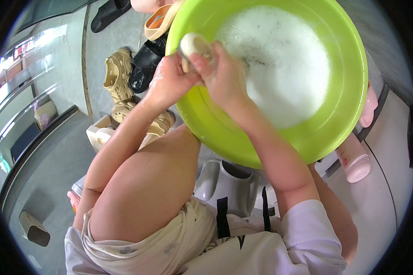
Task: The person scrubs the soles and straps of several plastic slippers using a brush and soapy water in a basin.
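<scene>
A pale cream rounded object (pixel 194 44), blurred and of a kind I cannot tell, is held between my two hands over the left rim of a large green plastic basin (pixel 346 74). My left hand (pixel 173 77) is wet and closed around its lower end. My right hand (pixel 223 72) grips its near side, with the thumb and fingers blurred. White suds (pixel 278 79) and murky water with dark specks lie in the basin, to the right of my hands. The fingers hide much of the object.
Beige clogs (pixel 118 74), black slides (pixel 146 65) and an orange-lined shoe (pixel 160 20) lie on the tiled floor left of the basin. Grey footwear (pixel 229 189) is between my legs. A pink bottle (pixel 354 160) lies at the right; a glass panel (pixel 55 51) stands at the left.
</scene>
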Demonstrator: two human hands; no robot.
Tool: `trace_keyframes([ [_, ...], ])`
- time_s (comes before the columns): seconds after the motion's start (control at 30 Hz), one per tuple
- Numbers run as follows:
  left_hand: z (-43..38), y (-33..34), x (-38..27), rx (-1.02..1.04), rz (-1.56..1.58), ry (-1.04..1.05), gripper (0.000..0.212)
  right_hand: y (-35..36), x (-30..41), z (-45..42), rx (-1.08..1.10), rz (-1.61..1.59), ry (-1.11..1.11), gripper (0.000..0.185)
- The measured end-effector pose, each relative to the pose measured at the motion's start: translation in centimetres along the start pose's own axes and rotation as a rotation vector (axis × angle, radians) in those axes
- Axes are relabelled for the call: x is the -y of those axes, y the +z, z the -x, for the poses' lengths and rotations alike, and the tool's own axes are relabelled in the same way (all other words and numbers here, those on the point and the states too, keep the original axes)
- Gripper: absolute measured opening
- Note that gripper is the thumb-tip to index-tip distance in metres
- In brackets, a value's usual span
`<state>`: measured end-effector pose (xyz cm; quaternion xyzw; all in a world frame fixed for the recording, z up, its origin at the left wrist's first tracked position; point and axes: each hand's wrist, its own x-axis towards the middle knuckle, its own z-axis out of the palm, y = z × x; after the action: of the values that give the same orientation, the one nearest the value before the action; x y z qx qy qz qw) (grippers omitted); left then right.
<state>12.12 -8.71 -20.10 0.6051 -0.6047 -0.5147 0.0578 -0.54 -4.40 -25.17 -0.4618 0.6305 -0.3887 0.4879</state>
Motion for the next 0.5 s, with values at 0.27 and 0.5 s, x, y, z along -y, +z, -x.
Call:
trace_keyframes([
  [0.27,0.0,0.0,1.7,-0.032,-0.051,-0.057,0.027,0.4,0.1,0.0,-0.055,-0.021,0.093,0.058],
  [0.5,0.6,0.2,1.2,-0.051,-0.054,-0.087,0.024,0.6,0.3,0.4,-0.017,0.022,0.094,0.053],
])
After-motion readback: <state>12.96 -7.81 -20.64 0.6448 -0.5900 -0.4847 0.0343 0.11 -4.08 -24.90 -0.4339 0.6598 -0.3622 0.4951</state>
